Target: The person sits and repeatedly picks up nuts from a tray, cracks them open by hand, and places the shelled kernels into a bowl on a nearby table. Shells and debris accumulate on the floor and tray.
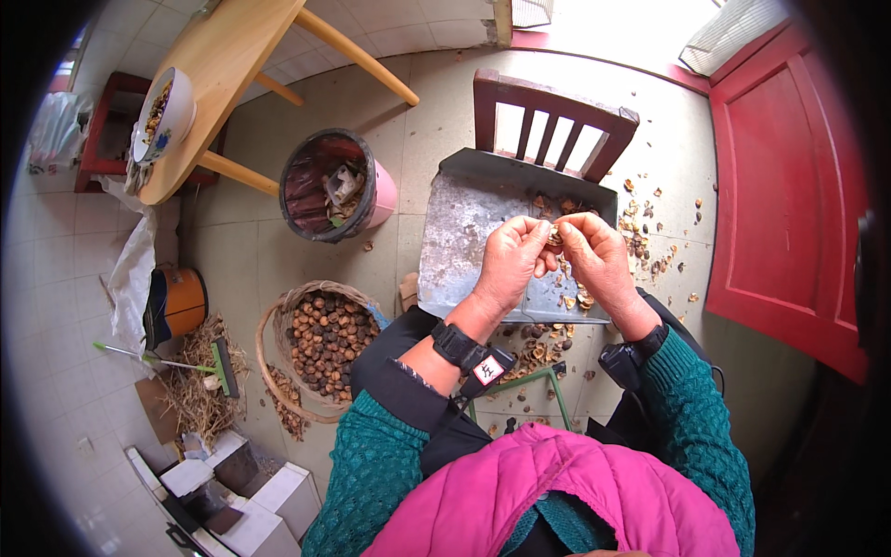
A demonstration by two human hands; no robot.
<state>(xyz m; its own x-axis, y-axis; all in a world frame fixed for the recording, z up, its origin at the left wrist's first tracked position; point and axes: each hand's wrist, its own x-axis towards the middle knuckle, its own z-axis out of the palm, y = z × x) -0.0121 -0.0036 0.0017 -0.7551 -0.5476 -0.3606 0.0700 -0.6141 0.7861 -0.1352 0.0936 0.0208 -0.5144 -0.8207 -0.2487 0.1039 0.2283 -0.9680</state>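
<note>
Both of my hands meet over a metal dustpan-like tray [466, 244] that rests on a dark red wooden chair [550, 104]. Between my fingertips is a cracked walnut piece [555, 235]. My left hand [511, 254] pinches it from the left, and my right hand [592, 247] grips its right side. Broken walnut shells [571, 301] lie in the tray's right part, below my hands. A wicker basket [266, 348] of whole walnuts [330, 341] stands on the floor at the left of my knees.
A pink bin [383, 198] stands left of the tray. On the wooden table [230, 63] is a bowl [177, 118] of kernels. Shell bits [637, 244] litter the floor near a red door [786, 188]. Straw [202, 390] and a green-handled squeegee [224, 367] are at lower left.
</note>
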